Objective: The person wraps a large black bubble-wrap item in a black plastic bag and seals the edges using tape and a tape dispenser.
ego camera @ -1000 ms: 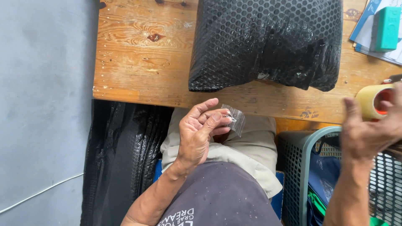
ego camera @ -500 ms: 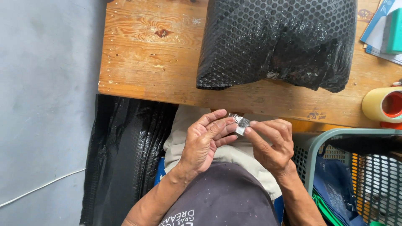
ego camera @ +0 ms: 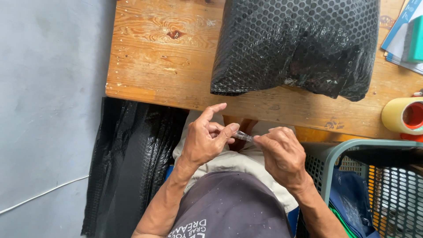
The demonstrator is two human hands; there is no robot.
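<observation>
A packing workshop is showing here: black bubble wrap (ego camera: 299, 44) lying on a worn wooden bench (ego camera: 158, 61) beside a tape roll (ego camera: 403, 115).

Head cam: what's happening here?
A seated person holds a small clear piece between both hands, left hand and right hand, above the lap, just below the edge of the wooden table. A black bubble-wrapped bundle lies on the table, a tape roll to its right. A mesh basket stands beside the right arm.
</observation>
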